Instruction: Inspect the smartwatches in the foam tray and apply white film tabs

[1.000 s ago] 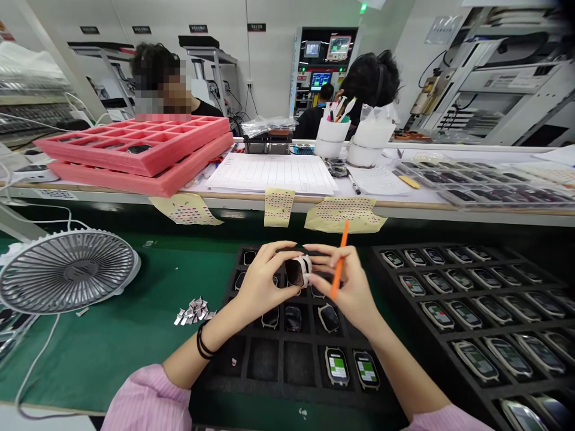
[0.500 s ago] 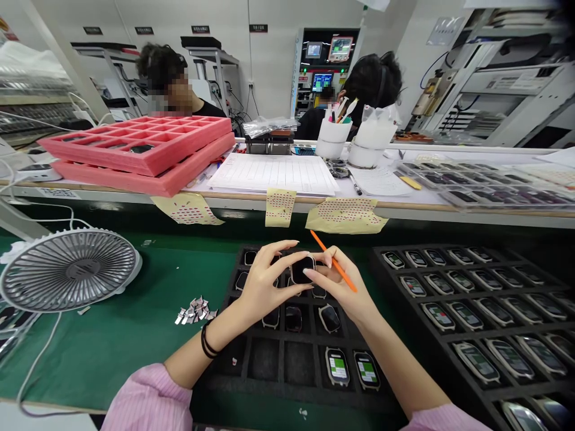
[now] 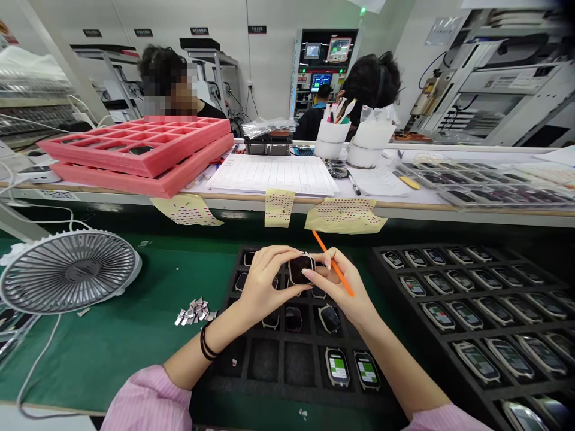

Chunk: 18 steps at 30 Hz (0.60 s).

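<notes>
Between my two hands is a smartwatch case without a strap, its dark screen facing me. My left hand pinches it from the left, thumb below and fingers along the top. From the right, my right hand grips the watch with thumb and fingers, and an orange stick is tucked in that same hand, slanting up to the left. Under my hands lies a black foam tray with watches in several compartments. Two of them, such as the lit watch in the front row, show green and white screens.
To the right, a second black foam tray holds many watches. Small silvery pieces lie piled on the green mat, near a white fan. Pink foam trays and papers rest on the shelf. Co-workers sit beyond.
My left fingers have come down from a raised, spread position onto the top edge of the watch. My right hand and the orange stick have barely moved.
</notes>
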Each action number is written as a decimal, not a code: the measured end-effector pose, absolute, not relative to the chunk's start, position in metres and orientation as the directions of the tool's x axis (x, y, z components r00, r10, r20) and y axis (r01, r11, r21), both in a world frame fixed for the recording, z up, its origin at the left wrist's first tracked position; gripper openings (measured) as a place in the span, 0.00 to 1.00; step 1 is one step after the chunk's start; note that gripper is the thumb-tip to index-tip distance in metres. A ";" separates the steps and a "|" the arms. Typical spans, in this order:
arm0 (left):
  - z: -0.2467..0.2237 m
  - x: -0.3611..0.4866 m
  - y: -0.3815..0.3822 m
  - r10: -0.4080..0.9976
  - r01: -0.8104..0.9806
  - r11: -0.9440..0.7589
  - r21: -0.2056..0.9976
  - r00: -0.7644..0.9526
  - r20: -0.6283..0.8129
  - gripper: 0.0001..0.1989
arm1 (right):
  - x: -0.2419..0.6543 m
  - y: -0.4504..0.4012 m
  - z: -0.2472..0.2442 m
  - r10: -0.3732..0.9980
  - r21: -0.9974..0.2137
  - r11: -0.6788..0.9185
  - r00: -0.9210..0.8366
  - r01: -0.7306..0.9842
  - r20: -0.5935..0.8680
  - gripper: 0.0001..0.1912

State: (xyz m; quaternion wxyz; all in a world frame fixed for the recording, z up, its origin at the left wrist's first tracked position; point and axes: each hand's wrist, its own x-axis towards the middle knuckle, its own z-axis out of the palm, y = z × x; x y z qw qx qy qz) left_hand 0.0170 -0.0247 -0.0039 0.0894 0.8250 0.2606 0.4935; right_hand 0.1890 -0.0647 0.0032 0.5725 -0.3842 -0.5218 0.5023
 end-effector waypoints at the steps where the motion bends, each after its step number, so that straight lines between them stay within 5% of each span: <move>1: -0.004 0.017 -0.025 0.520 0.340 -0.847 0.408 0.371 0.770 0.23 | 0.189 -0.065 0.004 0.976 -0.963 0.201 -0.049 -0.180 0.212 0.21; 7: -0.007 0.018 -0.027 0.569 0.329 -0.818 0.473 0.339 0.749 0.31 | 0.187 -0.066 0.005 0.980 -0.963 0.182 -0.044 -0.198 0.194 0.21; 18: -0.001 0.009 -0.019 0.597 0.296 -0.798 0.524 0.276 0.753 0.31 | 0.196 -0.064 0.011 0.969 -0.934 0.245 0.090 -0.261 0.229 0.18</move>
